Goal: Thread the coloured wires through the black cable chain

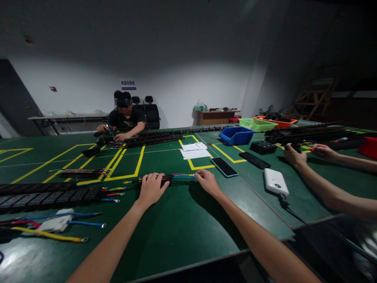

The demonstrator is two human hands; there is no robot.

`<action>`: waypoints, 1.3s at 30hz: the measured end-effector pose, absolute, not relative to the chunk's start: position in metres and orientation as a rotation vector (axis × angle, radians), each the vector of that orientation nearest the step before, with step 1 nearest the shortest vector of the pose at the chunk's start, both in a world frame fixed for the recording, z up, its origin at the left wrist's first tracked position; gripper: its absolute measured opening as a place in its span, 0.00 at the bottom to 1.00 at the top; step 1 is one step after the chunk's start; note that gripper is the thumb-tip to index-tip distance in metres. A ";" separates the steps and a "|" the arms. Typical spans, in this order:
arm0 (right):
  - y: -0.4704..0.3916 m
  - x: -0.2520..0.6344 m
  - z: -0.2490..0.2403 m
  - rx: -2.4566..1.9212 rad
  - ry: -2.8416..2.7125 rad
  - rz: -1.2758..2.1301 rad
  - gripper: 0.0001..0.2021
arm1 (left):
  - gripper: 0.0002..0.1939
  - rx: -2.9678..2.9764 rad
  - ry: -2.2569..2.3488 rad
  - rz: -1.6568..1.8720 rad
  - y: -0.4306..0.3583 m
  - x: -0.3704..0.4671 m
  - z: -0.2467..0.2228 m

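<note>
My left hand (153,188) lies over a dark bundle (137,181) on the green table, its fingers wrapped round the top. Red, blue and green wires (179,176) run from the bundle to the right. Their ends meet my right hand (206,181), which pinches them between thumb and fingertips. A yellow-green wire end (127,182) sticks out of the bundle's left side.
Black strips (59,196) and lugged cables (50,234) lie at the left. Papers (194,150), phone (224,167), white device (276,181) and blue bin (236,135) stand right of centre. One person sits opposite; another's hands (295,156) work at the right.
</note>
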State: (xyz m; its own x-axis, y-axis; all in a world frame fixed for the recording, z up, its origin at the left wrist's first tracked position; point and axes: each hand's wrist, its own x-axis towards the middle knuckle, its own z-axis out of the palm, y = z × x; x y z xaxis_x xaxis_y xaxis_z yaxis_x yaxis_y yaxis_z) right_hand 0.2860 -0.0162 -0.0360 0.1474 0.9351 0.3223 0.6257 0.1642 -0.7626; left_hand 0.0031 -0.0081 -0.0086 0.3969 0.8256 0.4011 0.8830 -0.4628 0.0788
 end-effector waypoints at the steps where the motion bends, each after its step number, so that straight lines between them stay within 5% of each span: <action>1: -0.014 0.286 -0.038 -1.526 -1.532 0.471 0.14 | 0.26 -2.487 -1.541 -0.579 -0.008 0.003 -0.009; 16: -0.013 0.281 -0.036 -1.393 -1.349 0.732 0.19 | 0.27 -2.501 -1.561 -0.581 -0.007 0.003 -0.009; 26: -0.022 0.284 -0.025 -1.157 -1.169 1.284 0.18 | 0.27 -2.502 -1.573 -0.583 -0.008 0.003 -0.008; 39: -0.019 0.287 -0.034 -1.499 -1.595 0.349 0.14 | 0.27 -2.498 -1.560 -0.585 -0.009 0.004 -0.007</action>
